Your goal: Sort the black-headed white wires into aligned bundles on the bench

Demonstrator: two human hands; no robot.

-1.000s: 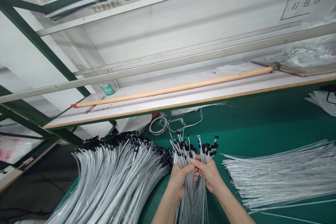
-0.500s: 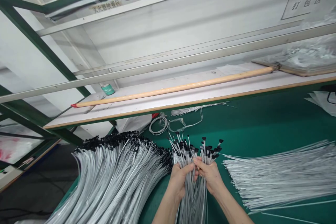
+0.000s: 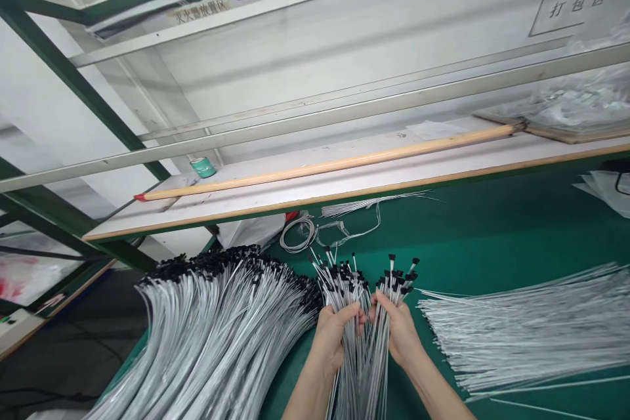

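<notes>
My left hand [image 3: 335, 331] is closed around a bundle of thin grey cables [image 3: 352, 367] with small black connectors at their upper ends. A smaller bunch of the same cables [image 3: 381, 357] is in my right hand [image 3: 396, 328], its thumb pressed near the black ends. The two bunches stand slightly apart at the top and run together below my wrists. To the left of my hands lies a large heap of grey cables [image 3: 221, 335] with black connectors along its far edge.
More grey cables [image 3: 531, 328] lie on the green table [image 3: 467, 230] at the right. Behind, a shelf [image 3: 275, 200] holds a wooden pole [image 3: 325, 166] and a green tin [image 3: 203, 168]. A coiled cable [image 3: 297, 235] rests below the shelf edge.
My hands have moved a little apart, and the gap between the two cable bunches has widened. My right hand shifted slightly right with its bunch.
</notes>
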